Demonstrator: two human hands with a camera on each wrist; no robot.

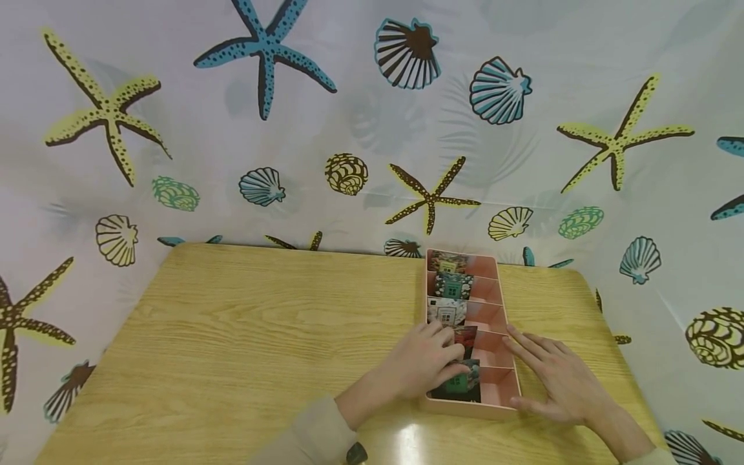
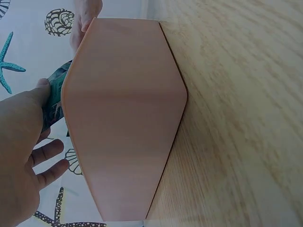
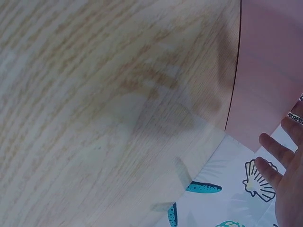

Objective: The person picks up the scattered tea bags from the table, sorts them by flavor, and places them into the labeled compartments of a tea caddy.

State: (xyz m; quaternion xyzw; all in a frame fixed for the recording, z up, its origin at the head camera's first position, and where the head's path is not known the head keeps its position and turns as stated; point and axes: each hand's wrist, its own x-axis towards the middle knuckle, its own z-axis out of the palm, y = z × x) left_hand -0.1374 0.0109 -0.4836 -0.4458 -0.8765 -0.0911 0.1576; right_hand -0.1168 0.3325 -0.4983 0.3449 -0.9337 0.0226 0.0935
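A long pink divided tray (image 1: 501,388) stands on the wooden table, with a printed flat packet in each compartment. My left hand (image 1: 427,358) reaches over the tray's left side and pinches the dark green packet (image 1: 459,383) in the nearest compartment, thumb on its near face and index finger behind. In the left wrist view the thumb lies at the edge of the green packet (image 2: 56,92), above the tray's pink end wall (image 2: 125,118). My right hand (image 1: 560,381) has its fingers extended along the tray's right rim.
Behind the left fingers is a red and dark packet (image 1: 465,339). Farther back are a white packet (image 1: 446,312), a teal one (image 1: 453,286) and a yellowish one (image 1: 447,263). A curtain (image 1: 314,142) printed with shells and starfish hangs around the wooden table (image 1: 244,323).
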